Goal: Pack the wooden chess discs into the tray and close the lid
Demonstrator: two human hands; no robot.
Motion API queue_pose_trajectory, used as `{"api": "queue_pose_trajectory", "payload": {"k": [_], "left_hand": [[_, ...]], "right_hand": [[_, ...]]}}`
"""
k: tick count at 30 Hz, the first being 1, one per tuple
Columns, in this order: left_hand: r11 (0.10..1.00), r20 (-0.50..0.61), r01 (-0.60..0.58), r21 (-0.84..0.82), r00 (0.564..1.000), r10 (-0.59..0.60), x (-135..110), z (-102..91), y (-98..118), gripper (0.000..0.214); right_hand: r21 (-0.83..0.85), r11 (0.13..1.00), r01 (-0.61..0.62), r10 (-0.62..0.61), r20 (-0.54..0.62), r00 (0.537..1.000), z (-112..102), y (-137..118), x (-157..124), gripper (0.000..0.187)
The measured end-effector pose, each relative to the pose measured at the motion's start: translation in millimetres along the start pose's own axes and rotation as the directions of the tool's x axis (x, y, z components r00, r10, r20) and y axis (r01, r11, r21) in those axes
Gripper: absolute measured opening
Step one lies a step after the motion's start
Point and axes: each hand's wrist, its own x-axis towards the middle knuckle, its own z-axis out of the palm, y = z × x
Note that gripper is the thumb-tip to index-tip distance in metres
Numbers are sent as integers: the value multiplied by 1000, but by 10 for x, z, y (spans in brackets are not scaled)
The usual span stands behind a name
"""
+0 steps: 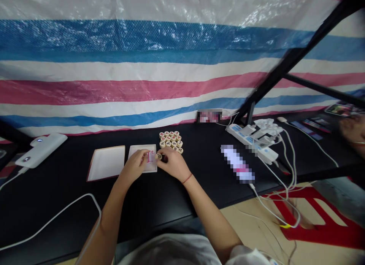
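A shallow white box [153, 168] sits on the black table, with some pink and purple markings showing inside it. My left hand [136, 165] is over the left side of this box, its fingers curled in; whatever they may hold is hidden. Between the fingertips of my right hand [173, 163] is a round wooden Chinese chess piece [159, 156], at the box's right edge. Just beyond that hand, several more Chinese chess pieces [171, 138] lie in close rows, some with red characters and some with black. My right hand partly covers the nearest row.
Left of the box lies an open lid [107, 164] with a white inside. A white power bank [42, 150], a pixelated phone [238, 164] and a crowded power strip [253, 143] have cables across the table [159, 204]. Another person's hand [352, 130] is at far right.
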Motion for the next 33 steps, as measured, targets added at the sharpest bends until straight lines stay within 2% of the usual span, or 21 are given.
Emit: {"api": "queue_pose_trajectory", "payload": {"k": [3, 5, 8, 9, 10, 11, 15, 18, 23, 30, 33], "left_hand": [[996, -30, -32, 86, 999, 35, -20, -91, -26, 27], [986, -42, -39, 164, 998, 46, -49, -154, -67, 27], [967, -43, -46, 249, 997, 59, -110, -205, -137, 27], [964, -43, -43, 264, 997, 56, -131, -205, -155, 26], [962, -43, -39, 272, 998, 52, -150, -197, -168, 26], [961, -41, -36, 275, 998, 49, -167, -184, -174, 26], [959, -3, -52, 280, 998, 55, -196, -126, -149, 33], [956, 22, -57, 288, 998, 53, -195, -116, -118, 37], [960, 42, -49, 274, 998, 39, -205, -106, -114, 35], [964, 102, -32, 265, 995, 5, -207, -36, -82, 31], [964, 94, -25, 264, 996, 0, -203, -25, -65, 31]], "right_hand": [[201, 978, -62, 104, -208, 972, -123, 308, -110, 26], [272, 949, -158, 251, -353, 901, -184, 555, -172, 30], [331, 893, -304, 438, -491, 753, -211, 862, -238, 38], [338, 881, -332, 467, -503, 728, -201, 926, -251, 38], [334, 877, -345, 475, -500, 724, -185, 968, -259, 37], [313, 885, -345, 461, -488, 741, -163, 989, -262, 35], [113, 958, -264, 286, -399, 871, -72, 953, -237, 28], [-19, 981, -193, 175, -343, 923, -35, 918, -211, 26], [-62, 981, -181, 150, -341, 928, -17, 934, -204, 24], [-84, 974, -210, 176, -307, 935, -10, 926, -206, 24], [-90, 974, -208, 171, -312, 935, -3, 927, -205, 24]]}}
